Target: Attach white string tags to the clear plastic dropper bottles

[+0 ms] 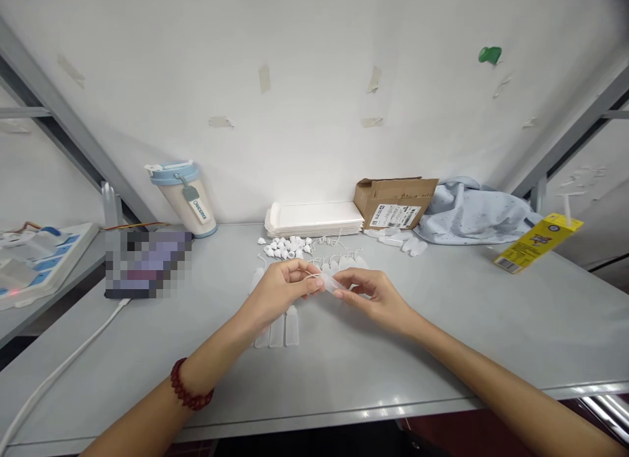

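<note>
Over the middle of the table, my left hand (282, 288) pinches one end of a small translucent plastic bottle (331, 283), where a thin white cord shows at the fingertips. My right hand (371, 298) grips the other end between thumb and fingers. Below my left hand several flat, translucent bottles (292, 329) lie side by side, partly hidden by the hand and wrist. Behind my hands is a pile of small white caps (287, 248). To its right are several translucent pieces with thin cords (339, 260), partly covered by my hands.
A stack of white trays (314, 219) and a cardboard box (396, 204) stand against the wall, with loose translucent pieces (393, 239) in front. Bluish cloth (472, 211) and a yellow drink carton (538, 242) are right. A tumbler (184, 198), blurred phone (150, 267) and power strip (44, 263) are left.
</note>
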`<state>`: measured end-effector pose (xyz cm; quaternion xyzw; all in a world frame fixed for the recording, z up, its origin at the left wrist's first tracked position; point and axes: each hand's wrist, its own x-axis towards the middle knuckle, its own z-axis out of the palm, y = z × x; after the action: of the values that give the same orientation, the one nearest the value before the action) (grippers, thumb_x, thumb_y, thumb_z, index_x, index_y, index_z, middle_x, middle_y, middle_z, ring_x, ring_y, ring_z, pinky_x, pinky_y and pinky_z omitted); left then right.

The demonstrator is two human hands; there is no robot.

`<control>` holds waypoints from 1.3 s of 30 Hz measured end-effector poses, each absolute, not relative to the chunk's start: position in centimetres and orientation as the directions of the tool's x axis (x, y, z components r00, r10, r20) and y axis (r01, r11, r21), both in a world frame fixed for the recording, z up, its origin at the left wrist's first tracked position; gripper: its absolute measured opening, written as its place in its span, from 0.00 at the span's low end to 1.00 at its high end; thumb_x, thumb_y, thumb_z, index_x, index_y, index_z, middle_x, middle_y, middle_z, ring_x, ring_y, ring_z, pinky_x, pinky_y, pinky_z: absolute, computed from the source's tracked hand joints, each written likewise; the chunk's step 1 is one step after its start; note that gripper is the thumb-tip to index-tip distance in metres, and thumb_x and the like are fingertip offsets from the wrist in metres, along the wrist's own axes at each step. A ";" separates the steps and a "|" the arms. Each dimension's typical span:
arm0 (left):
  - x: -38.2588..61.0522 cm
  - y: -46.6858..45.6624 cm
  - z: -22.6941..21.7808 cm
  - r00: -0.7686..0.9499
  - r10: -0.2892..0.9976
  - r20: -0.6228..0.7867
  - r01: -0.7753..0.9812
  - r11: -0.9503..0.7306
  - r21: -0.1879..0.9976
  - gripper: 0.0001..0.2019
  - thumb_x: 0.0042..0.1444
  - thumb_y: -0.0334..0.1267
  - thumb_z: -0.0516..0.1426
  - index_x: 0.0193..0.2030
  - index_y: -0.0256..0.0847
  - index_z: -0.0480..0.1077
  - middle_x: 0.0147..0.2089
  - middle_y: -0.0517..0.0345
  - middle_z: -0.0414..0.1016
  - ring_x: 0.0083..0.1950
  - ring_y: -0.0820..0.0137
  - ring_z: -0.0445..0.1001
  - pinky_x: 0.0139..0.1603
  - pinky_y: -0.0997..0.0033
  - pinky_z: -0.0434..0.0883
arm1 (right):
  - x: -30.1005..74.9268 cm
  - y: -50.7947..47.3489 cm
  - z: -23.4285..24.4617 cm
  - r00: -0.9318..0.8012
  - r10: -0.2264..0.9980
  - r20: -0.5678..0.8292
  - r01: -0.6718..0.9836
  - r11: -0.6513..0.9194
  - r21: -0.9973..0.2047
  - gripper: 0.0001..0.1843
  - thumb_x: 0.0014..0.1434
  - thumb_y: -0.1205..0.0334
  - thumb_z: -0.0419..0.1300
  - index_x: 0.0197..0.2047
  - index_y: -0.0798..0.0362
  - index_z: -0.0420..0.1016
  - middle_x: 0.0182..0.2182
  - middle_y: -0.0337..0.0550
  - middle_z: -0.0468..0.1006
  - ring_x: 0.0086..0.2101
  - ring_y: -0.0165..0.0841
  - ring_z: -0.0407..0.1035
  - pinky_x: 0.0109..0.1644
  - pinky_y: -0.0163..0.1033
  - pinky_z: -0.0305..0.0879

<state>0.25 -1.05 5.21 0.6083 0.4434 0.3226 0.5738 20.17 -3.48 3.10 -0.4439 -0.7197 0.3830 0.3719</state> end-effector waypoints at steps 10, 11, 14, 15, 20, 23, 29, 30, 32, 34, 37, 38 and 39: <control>0.1 -1.1 5.1 0.428 0.901 -0.068 0.231 -0.036 0.972 0.13 0.51 0.44 0.59 0.42 0.41 0.71 0.31 0.61 0.71 0.34 0.72 0.68 0.37 0.72 0.64 | 20.1 -3.4 2.8 -0.331 0.931 0.153 0.292 0.256 -0.922 0.14 0.55 0.55 0.60 0.41 0.55 0.74 0.35 0.45 0.76 0.32 0.32 0.70 0.36 0.38 0.66; 0.1 -1.1 5.1 0.430 0.901 -0.063 0.249 -0.051 0.967 0.13 0.51 0.44 0.59 0.41 0.42 0.72 0.33 0.60 0.72 0.35 0.72 0.68 0.37 0.72 0.64 | 20.1 -3.5 2.8 -0.331 0.931 0.150 0.292 0.253 -0.922 0.14 0.55 0.55 0.60 0.41 0.55 0.74 0.35 0.45 0.75 0.32 0.32 0.69 0.36 0.38 0.66; 0.0 -1.2 5.4 0.433 0.900 -0.050 0.304 -0.094 0.948 0.12 0.51 0.45 0.58 0.39 0.41 0.74 0.36 0.58 0.73 0.35 0.71 0.68 0.36 0.72 0.64 | 20.0 -3.6 2.7 -0.333 0.932 0.145 0.285 0.247 -0.926 0.15 0.55 0.55 0.60 0.43 0.54 0.73 0.34 0.44 0.75 0.33 0.32 0.69 0.36 0.38 0.67; 0.0 -1.2 5.5 0.432 0.901 -0.043 0.318 -0.107 0.942 0.12 0.51 0.44 0.58 0.38 0.40 0.74 0.35 0.59 0.73 0.34 0.72 0.68 0.35 0.73 0.63 | 20.0 -3.6 2.6 -0.335 0.931 0.148 0.284 0.249 -0.926 0.15 0.56 0.55 0.59 0.44 0.54 0.72 0.34 0.44 0.75 0.34 0.32 0.69 0.37 0.39 0.67; 0.3 -1.6 5.5 0.429 0.903 -0.016 0.363 -0.156 0.919 0.10 0.51 0.43 0.57 0.32 0.39 0.74 0.30 0.62 0.71 0.28 0.75 0.64 0.31 0.74 0.61 | 19.9 -3.6 2.1 -0.316 0.920 0.234 0.346 0.341 -0.874 0.19 0.52 0.55 0.63 0.46 0.53 0.70 0.34 0.44 0.75 0.35 0.33 0.69 0.37 0.38 0.67; 0.6 -1.8 5.2 0.434 0.901 -0.028 0.394 -0.161 0.905 0.11 0.52 0.44 0.56 0.28 0.38 0.73 0.26 0.63 0.69 0.26 0.76 0.60 0.29 0.75 0.59 | 19.9 -3.6 1.9 -0.330 0.908 0.258 0.392 0.380 -0.838 0.19 0.52 0.55 0.63 0.46 0.52 0.68 0.31 0.41 0.76 0.31 0.31 0.70 0.34 0.36 0.66; 0.8 -2.1 5.2 0.437 0.898 -0.047 0.445 -0.171 0.879 0.16 0.54 0.47 0.54 0.23 0.38 0.70 0.22 0.64 0.63 0.23 0.76 0.55 0.26 0.75 0.55 | 19.8 -4.2 2.2 -0.401 0.879 0.258 0.431 0.429 -0.794 0.16 0.60 0.56 0.57 0.50 0.51 0.64 0.33 0.42 0.79 0.32 0.32 0.73 0.30 0.33 0.64; 0.8 -2.1 5.2 0.443 0.895 -0.050 0.447 -0.172 0.878 0.16 0.54 0.47 0.53 0.22 0.38 0.70 0.21 0.64 0.62 0.23 0.76 0.55 0.25 0.74 0.55 | 19.7 -4.3 2.2 -0.416 0.870 0.265 0.437 0.446 -0.781 0.16 0.60 0.57 0.55 0.50 0.51 0.63 0.35 0.43 0.80 0.34 0.32 0.74 0.30 0.33 0.64; 0.7 -2.1 5.3 0.463 0.884 -0.063 0.449 -0.173 0.877 0.17 0.54 0.47 0.53 0.21 0.38 0.69 0.20 0.64 0.61 0.23 0.76 0.56 0.25 0.74 0.54 | 19.7 -4.4 2.2 -0.437 0.854 0.283 0.451 0.481 -0.752 0.15 0.62 0.58 0.54 0.52 0.50 0.62 0.38 0.44 0.79 0.37 0.33 0.74 0.33 0.34 0.65; 0.6 -2.1 5.2 0.488 0.870 -0.077 0.449 -0.175 0.876 0.19 0.55 0.48 0.52 0.21 0.38 0.69 0.19 0.63 0.61 0.23 0.76 0.56 0.25 0.74 0.54 | 19.7 -4.5 2.2 -0.455 0.840 0.295 0.466 0.507 -0.725 0.15 0.63 0.59 0.52 0.53 0.51 0.59 0.40 0.45 0.79 0.39 0.34 0.73 0.38 0.36 0.65; 0.5 -2.0 5.0 0.508 0.856 -0.098 0.448 -0.165 0.879 0.20 0.55 0.49 0.52 0.21 0.37 0.71 0.20 0.61 0.65 0.23 0.75 0.58 0.25 0.73 0.56 | 19.7 -4.5 2.0 -0.504 0.813 0.291 0.483 0.544 -0.686 0.15 0.64 0.60 0.49 0.54 0.51 0.57 0.42 0.46 0.78 0.40 0.34 0.73 0.41 0.38 0.65; 0.5 -2.0 4.9 0.511 0.853 -0.107 0.446 -0.156 0.881 0.20 0.55 0.49 0.52 0.21 0.37 0.71 0.21 0.60 0.67 0.24 0.74 0.60 0.26 0.73 0.57 | 19.7 -4.5 2.0 -0.525 0.801 0.288 0.479 0.558 -0.677 0.15 0.64 0.60 0.49 0.54 0.51 0.57 0.41 0.46 0.78 0.39 0.34 0.73 0.40 0.38 0.65; 0.5 -2.0 4.8 0.514 0.850 -0.118 0.444 -0.145 0.884 0.20 0.55 0.49 0.52 0.21 0.37 0.71 0.21 0.60 0.68 0.24 0.74 0.62 0.27 0.73 0.58 | 19.7 -4.5 1.9 -0.543 0.789 0.288 0.473 0.571 -0.671 0.14 0.65 0.60 0.49 0.53 0.51 0.57 0.41 0.46 0.78 0.38 0.34 0.73 0.40 0.38 0.65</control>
<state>0.46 -1.97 4.79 0.7265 0.4450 0.2120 0.4788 19.67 -4.48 1.95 -0.3771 -0.8362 0.2691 0.2935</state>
